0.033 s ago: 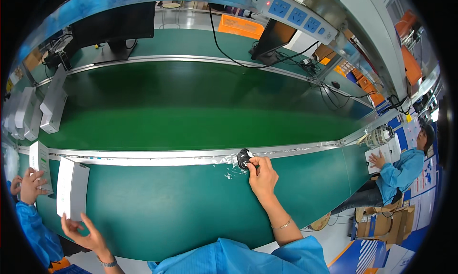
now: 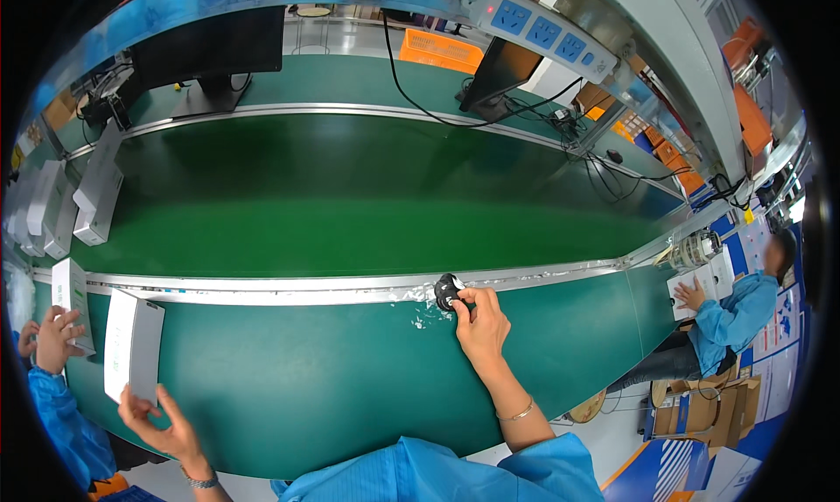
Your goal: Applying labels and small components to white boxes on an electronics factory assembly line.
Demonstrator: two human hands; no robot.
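My right hand pinches a small round black thing, whose exact kind I cannot make out. It rests by the metal rail, among clear, shiny scraps on the green table. My left hand has its fingers spread at the near end of a tall white box. Its fingertips overlap the box's lower edge; whether they touch it I cannot tell.
At far left, a co-worker's hands are at another white box. More white boxes stand on the green belt behind the metal rail. A person sits at the right. Overhead hangs a power strip.
My left hand has shifted slightly up and right, its fingers drawing a little closer together. My right hand and the black thing stay in place.
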